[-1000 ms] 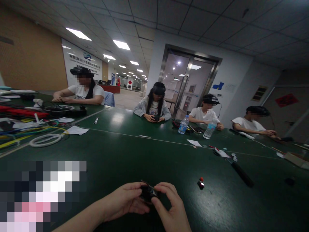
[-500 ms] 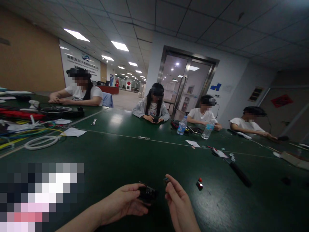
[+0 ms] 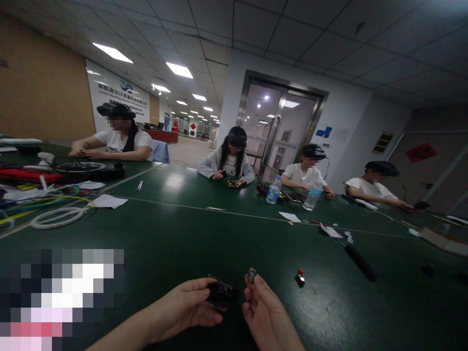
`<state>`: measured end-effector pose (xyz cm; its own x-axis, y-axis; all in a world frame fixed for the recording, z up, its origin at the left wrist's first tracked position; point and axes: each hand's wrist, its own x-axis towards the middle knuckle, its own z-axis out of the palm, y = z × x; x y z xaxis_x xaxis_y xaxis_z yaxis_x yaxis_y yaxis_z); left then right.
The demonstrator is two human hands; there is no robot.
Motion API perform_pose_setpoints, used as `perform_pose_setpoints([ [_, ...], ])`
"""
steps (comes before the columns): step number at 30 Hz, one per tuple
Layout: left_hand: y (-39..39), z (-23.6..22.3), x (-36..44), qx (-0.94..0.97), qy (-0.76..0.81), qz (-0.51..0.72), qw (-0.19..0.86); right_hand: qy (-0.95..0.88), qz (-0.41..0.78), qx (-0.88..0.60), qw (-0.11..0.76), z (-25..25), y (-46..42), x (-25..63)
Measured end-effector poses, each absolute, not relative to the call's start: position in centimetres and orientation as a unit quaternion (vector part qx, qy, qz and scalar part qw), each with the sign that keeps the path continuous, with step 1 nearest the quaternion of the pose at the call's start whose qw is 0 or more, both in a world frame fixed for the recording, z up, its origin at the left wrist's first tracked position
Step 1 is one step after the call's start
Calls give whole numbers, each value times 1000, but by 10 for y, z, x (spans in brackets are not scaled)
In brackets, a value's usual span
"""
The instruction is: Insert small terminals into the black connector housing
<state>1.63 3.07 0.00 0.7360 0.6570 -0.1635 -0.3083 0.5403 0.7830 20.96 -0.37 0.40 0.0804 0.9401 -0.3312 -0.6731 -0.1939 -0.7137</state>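
Observation:
Low in the head view, my left hand [image 3: 185, 308] is curled round a small black device [image 3: 220, 293], held just above the green table [image 3: 204, 239]. Beside it my right hand [image 3: 266, 316] pinches a tiny dark square part [image 3: 251, 275] between thumb and fingertips, a little to the right of the device and apart from it. A small red and black piece [image 3: 300, 278] lies on the table further right of my right hand.
A black cylindrical tool [image 3: 360, 262] lies to the right. Coiled white tubing [image 3: 58, 217] and coloured cables [image 3: 44, 201] are at the left, two water bottles [image 3: 273, 190] further back. Several people wearing headsets sit along the far side of the table.
My right hand has come away from the black device, drawing the tiny square part off to the right and up. My left hand still holds the device in place.

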Motion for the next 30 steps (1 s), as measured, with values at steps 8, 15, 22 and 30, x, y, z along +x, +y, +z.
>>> perform_pose_setpoints([
  [8, 32, 0, 17, 385, 219, 285, 850, -57, 706, -370, 601, 9, -3, 207],
  [15, 33, 0, 17, 375, 212, 294, 853, -22, 730, -349, 587, 7, 0, 207],
  [22, 33, -2, 15, 382, 207, 290, 853, -17, 737, -341, 584, 7, 0, 207],
  [30, 28, 6, 16, 428, 261, 287, 816, -15, 733, -346, 585, 8, -1, 207],
])
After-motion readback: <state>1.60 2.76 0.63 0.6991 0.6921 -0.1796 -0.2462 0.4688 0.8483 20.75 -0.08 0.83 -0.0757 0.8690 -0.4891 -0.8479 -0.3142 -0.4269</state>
